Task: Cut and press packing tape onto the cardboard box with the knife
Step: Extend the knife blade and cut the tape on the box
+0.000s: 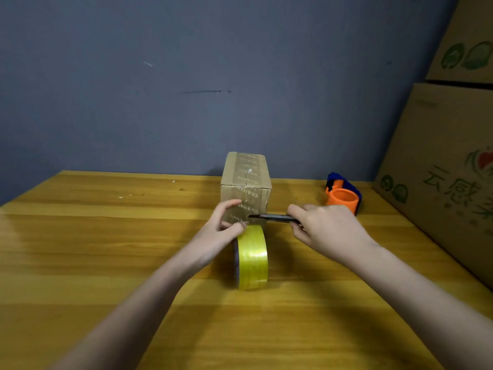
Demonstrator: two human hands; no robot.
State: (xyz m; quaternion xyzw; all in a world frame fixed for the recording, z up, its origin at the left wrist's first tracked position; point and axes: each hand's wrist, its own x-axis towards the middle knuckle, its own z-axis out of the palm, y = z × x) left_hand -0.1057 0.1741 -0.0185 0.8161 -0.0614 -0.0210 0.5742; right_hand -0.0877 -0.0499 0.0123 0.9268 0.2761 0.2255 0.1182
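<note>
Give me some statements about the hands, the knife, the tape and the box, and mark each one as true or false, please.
1. The right hand holds the knife. True.
2. The yellow tape roll lies flat on the table. False: it stands on its edge, in front of the small cardboard box.
3. The knife tip points at the box's near face. True.
4. The left hand rests flat on the table, far from the box. False: it is raised, with fingers at the box's near face.
5. The orange tape dispenser is left of the box. False: it is on the right.
</note>
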